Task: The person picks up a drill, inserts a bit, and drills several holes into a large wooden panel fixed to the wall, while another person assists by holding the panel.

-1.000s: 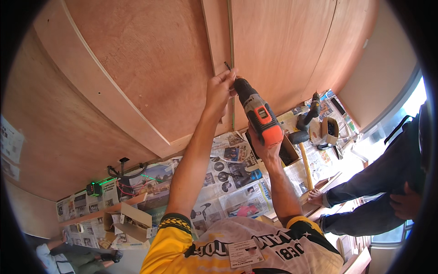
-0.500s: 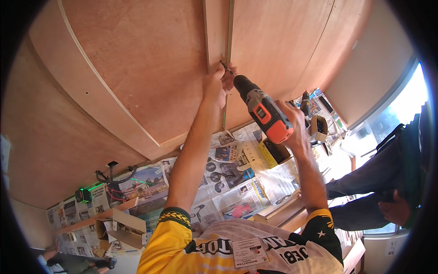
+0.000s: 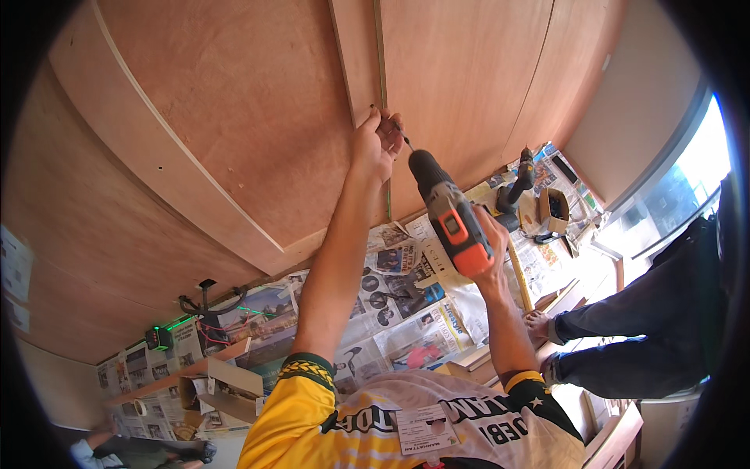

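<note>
A power drill [image 3: 447,207], orange, grey and black, is in my right hand [image 3: 492,242], which is wrapped round its handle. Its thin bit points up and left toward the fingers of my left hand [image 3: 376,144]. Those fingers are pinched round a thin dark screw [image 3: 373,108] at the face of a narrow wooden strip [image 3: 356,55]; most of the screw is hidden by them. The strip runs up the reddish plywood panel [image 3: 242,94], beside a narrow groove. A short gap separates the drill's chuck from my left fingers.
Newspaper [image 3: 391,313] covers the floor along the wall. A second drill [image 3: 519,184] and an open small box [image 3: 555,209] stand at right. Another person's legs [image 3: 625,328] are close on the right. At left are a green-lit laser level [image 3: 159,338], cables [image 3: 209,306] and a cardboard box [image 3: 234,387].
The drill and my right hand have drawn down, away from the strip. The bit has backed off from my left fingers, which stay at the strip. My view has shifted slightly.
</note>
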### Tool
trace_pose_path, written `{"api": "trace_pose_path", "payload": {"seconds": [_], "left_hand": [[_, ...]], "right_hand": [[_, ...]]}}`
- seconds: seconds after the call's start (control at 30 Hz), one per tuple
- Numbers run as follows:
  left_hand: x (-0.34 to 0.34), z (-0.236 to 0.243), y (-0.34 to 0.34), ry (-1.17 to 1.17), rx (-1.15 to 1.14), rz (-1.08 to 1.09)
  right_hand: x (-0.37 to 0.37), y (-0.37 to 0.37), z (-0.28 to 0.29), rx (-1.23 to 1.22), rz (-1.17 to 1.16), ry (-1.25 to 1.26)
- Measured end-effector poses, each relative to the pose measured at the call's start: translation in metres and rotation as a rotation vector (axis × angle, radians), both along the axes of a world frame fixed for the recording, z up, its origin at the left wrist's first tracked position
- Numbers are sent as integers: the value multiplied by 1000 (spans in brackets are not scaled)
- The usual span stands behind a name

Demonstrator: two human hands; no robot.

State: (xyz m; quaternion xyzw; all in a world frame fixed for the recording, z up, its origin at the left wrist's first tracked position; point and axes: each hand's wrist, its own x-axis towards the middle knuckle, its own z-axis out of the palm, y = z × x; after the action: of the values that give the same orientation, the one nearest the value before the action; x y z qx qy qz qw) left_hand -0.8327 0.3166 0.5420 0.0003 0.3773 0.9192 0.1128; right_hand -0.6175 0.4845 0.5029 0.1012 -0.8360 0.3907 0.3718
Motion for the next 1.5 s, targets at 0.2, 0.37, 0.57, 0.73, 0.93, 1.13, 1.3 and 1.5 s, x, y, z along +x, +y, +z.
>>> {"api": "trace_pose_path", "payload": {"seconds": [0.2, 0.37, 0.57, 0.73, 0.93, 1.13, 1.3, 1.5], "left_hand": [[1, -6, -8, 11, -16, -60], [-15, 2, 5, -128, 201, -23], [-58, -12, -21, -220, 354, -226], [-52, 8, -32, -156, 106, -92], [-28, 9, -37, -18, -71, -210], [81, -125, -15, 198, -793, -266], [177, -316, -106, 181, -1614, -182], [177, -312, -122, 215, -1620, -153]], "right_hand": [[56, 24, -76, 81, -51, -4], [78, 23, -137, -94, -120, -87], [103, 11, -190, -62, -105, -72], [121, 3, -248, -206, -2, -203], [137, 11, -281, -271, 119, -374], [150, 31, -254, -179, 213, -452], [146, 24, -275, -74, 214, -499], [142, 21, -272, -308, 149, -527]]}}
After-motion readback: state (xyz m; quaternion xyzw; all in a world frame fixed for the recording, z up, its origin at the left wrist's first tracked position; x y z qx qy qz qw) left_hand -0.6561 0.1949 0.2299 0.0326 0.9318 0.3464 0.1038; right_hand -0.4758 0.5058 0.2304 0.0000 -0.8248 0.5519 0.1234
